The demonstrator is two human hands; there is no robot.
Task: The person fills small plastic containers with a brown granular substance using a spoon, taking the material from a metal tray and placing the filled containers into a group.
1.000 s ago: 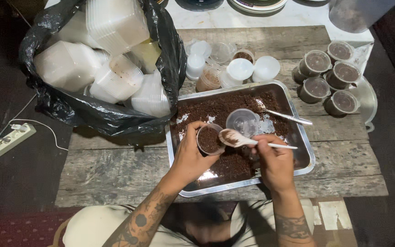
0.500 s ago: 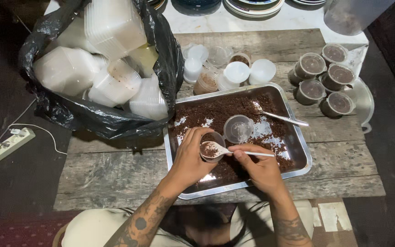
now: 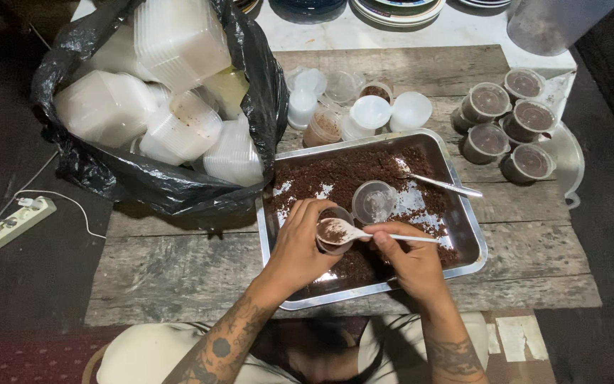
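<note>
Head view: our left hand [image 3: 300,245] grips a small clear plastic cup [image 3: 335,235]; our right hand [image 3: 406,256] pinches a white plastic spoon [image 3: 364,233] of brown crumbs over it. Filling step; tipping it in cleanly looks next.

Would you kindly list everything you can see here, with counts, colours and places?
metal tray: one, silver, table centre, holding brown crumbs
small cup: one, clear, in left hand over tray
plastic spoon: one, white, over that cup
empty cup: one, clear, in tray
metal spoon: one, silver, in tray
lidded filled cups: five, brown, right of tray
black bag: one, left, full of white containers
power strip: one, white, floor left
left hand: holds cup
right hand: holds spoon
</note>
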